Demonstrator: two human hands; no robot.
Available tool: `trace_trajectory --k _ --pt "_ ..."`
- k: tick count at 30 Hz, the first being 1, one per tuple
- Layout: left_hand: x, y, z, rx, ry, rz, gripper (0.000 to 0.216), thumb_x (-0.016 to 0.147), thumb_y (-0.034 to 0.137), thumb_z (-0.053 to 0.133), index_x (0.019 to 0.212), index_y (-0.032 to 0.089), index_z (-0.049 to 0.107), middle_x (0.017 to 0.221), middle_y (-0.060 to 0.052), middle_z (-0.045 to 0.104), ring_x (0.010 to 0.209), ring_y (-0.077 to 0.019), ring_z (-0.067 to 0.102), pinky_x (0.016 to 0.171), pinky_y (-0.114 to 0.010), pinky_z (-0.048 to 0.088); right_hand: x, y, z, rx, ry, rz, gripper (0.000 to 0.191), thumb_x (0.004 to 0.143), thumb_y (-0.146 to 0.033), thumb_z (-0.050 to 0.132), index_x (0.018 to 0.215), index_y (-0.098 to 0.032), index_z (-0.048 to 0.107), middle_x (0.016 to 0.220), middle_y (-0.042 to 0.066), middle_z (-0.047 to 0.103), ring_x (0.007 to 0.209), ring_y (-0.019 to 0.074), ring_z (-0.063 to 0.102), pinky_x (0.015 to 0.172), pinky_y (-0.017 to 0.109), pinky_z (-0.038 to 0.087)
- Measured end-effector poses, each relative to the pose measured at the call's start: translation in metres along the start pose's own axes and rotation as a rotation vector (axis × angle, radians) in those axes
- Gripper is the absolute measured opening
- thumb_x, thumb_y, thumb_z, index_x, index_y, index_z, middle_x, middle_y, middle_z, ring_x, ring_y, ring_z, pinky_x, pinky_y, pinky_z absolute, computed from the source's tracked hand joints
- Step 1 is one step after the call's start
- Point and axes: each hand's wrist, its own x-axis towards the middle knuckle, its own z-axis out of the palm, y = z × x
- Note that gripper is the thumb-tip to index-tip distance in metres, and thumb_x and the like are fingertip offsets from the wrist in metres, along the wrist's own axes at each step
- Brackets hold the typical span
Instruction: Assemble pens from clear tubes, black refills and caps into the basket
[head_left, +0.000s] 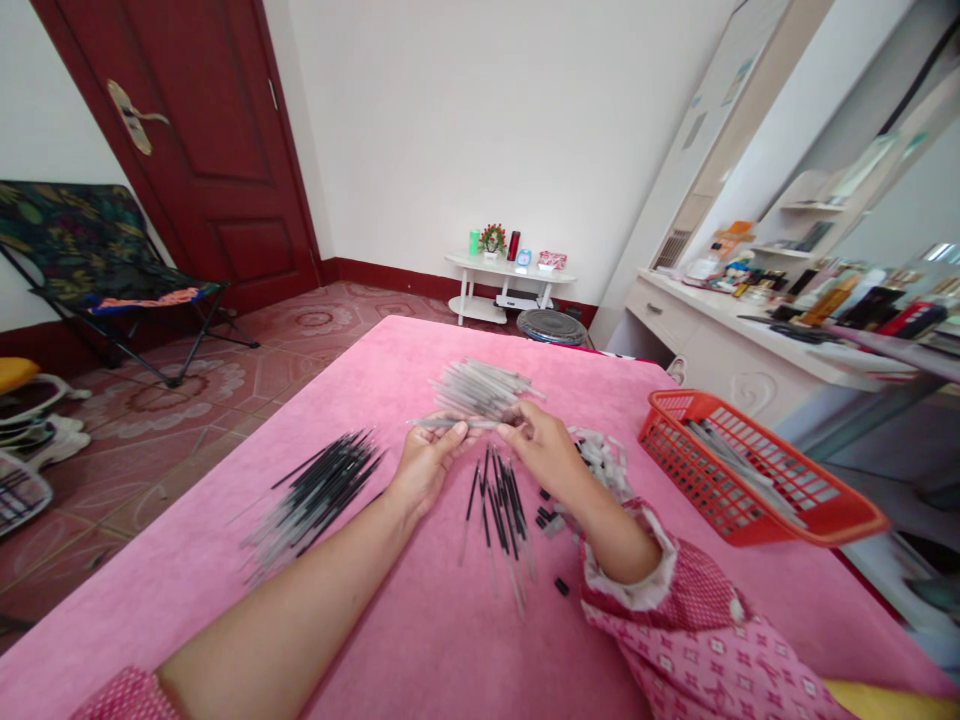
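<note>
A pink table sits in a white room. Left of the red basket, the left hand and right hand pinch one clear pen tube tight by its ends.

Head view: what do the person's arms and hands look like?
Both bare, left hand and right hand: no gloves, rings or watch. Pink right sleeve with small white diamond prints and a gathered pale cuff; left sleeve pink too.
</note>
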Motion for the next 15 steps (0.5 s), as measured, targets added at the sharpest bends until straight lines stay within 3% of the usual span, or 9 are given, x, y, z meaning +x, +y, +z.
trace_trajectory --k 2,6,11,15 --pt "-0.0003 0.0004 0.0006 0.0 0.01 -0.006 0.023 0.061 0.017 0.076 0.08 0.013 0.062 0.08 -0.003 0.07 0.071 -0.0115 0.066 0.073 -0.023 0.051 -0.0003 -0.0007 0.0005 -0.029 -0.003 -0.009 0.018 0.083 -0.032 0.049 0.074 -0.018 0.056 0.064 0.0 0.059 0.06 0.0129 0.053 0.057 0.022 0.036" --pt "-0.0004 0.0003 0.0001 0.0 0.02 -0.007 0.025 0.06 0.018 0.077 0.08 0.013 0.063 0.079 -0.003 0.07 0.07 -0.0114 0.066 0.072 -0.022 0.052 -0.0015 -0.0017 0.0005 -0.058 -0.038 0.018 0.042 0.09 -0.04 0.034 0.059 -0.018 0.053 0.053 0.0 0.053 0.053 0.0124 0.049 0.052 0.022 0.033" --pt "0.0009 -0.0011 -0.0024 -0.006 0.018 0.007 0.024 0.061 0.018 0.076 0.08 0.012 0.063 0.08 -0.003 0.07 0.071 -0.0117 0.066 0.073 -0.022 0.052 -0.0008 -0.0017 -0.0007 -0.052 -0.011 -0.009 0.021 0.083 -0.035 0.049 0.071 -0.018 0.055 0.061 -0.001 0.057 0.057 0.0125 0.051 0.054 0.021 0.034" --pt "0.0009 -0.0011 -0.0019 -0.003 0.017 -0.001 0.023 0.061 0.017 0.076 0.08 0.013 0.063 0.078 -0.003 0.07 0.07 -0.0111 0.065 0.071 -0.022 0.052 -0.0006 -0.0002 0.0007 -0.054 -0.052 0.011 0.039 0.089 -0.038 0.037 0.058 -0.018 0.051 0.053 -0.001 0.053 0.053 0.0121 0.049 0.053 0.022 0.034"
